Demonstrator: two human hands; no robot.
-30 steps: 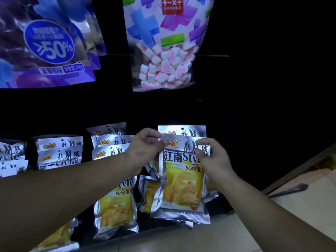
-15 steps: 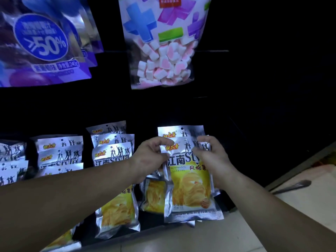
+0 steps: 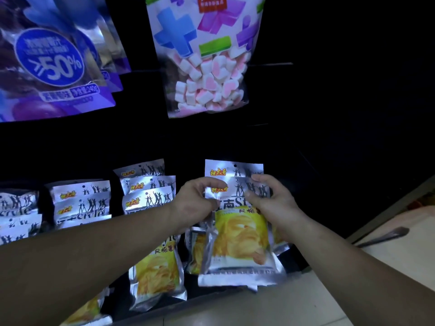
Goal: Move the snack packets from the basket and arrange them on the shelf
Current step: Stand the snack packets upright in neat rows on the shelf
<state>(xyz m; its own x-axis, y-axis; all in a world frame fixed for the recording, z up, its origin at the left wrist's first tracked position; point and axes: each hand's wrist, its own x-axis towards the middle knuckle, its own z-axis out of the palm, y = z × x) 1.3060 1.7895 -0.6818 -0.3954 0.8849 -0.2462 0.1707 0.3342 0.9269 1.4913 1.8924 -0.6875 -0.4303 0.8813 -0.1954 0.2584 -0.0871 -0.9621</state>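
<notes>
A silver and yellow snack packet [image 3: 240, 241] hangs at the front of the rightmost row on the dark shelf. My left hand [image 3: 195, 203] pinches its top left corner. My right hand [image 3: 270, 203] grips its top right corner, fingers curled over the silver header. Another packet of the same kind [image 3: 233, 168] shows just behind it. More identical packets hang in rows to the left, one column [image 3: 150, 198] right beside my left wrist. The basket is out of view.
A marshmallow bag [image 3: 207, 67] hangs above the hands, and purple bags [image 3: 51, 67] hang at the upper left. The pale floor [image 3: 270, 307] lies below the shelf. A dark handle-like object [image 3: 386, 234] lies at the right.
Both hands have carried the packet slightly up and back toward the hanging row, closer to the packet behind it. The grip on its top corners is unchanged.
</notes>
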